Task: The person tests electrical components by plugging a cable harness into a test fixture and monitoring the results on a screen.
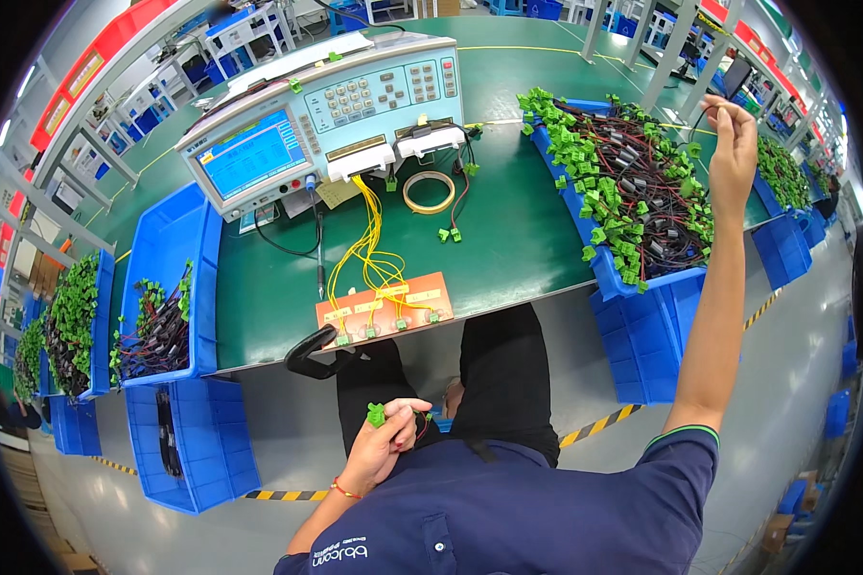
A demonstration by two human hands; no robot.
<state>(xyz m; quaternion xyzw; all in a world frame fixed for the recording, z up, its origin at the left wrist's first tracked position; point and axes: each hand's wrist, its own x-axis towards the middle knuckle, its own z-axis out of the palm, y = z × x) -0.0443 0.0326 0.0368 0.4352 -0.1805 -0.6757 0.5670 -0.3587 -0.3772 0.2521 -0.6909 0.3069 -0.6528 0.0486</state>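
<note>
My left hand (389,447) is closed in front of my lap around wire leads with green connectors (376,414) poking out above the thumb. A dark wire end shows on its other side. My right hand (732,144) is raised past the right edge of a blue bin, its fingertips pinched together on a thin dark wire (697,121). That bin (609,273) is heaped with red-and-black wire leads (642,182) carrying green connectors and grey cylinders. On the bench edge before me lies an orange test board (382,307), joined by yellow wires (362,230) to a bench tester.
The tester (331,115) with a lit screen stands at the back of the green bench (508,249). A tape roll (430,193) lies before it. A black handle (309,353) juts over the bench edge. At left, a blue bin (206,326) holds more leads.
</note>
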